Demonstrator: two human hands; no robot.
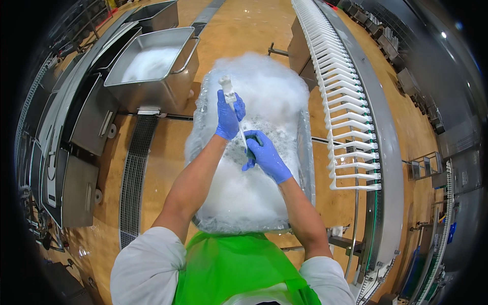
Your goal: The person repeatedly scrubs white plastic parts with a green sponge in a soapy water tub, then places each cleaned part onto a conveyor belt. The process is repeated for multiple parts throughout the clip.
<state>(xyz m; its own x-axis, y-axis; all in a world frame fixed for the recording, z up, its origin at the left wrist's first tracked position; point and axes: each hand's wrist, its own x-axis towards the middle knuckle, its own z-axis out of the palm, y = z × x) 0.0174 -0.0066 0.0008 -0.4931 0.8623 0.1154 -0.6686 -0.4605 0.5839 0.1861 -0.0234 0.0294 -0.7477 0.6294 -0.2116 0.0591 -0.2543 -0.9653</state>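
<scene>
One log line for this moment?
left hand: grips brush | right hand: at brush's lower end | under them: foam tub | left: steel bin

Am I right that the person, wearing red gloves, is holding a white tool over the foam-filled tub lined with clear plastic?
Not quite: the head view shows blue gloves on the left hand and right hand, not red. They do hold a white tool over the foam-filled tub lined with clear plastic.

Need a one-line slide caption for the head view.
Blue-gloved left hand and right hand hold a white tool over a foam-filled tub.
</scene>
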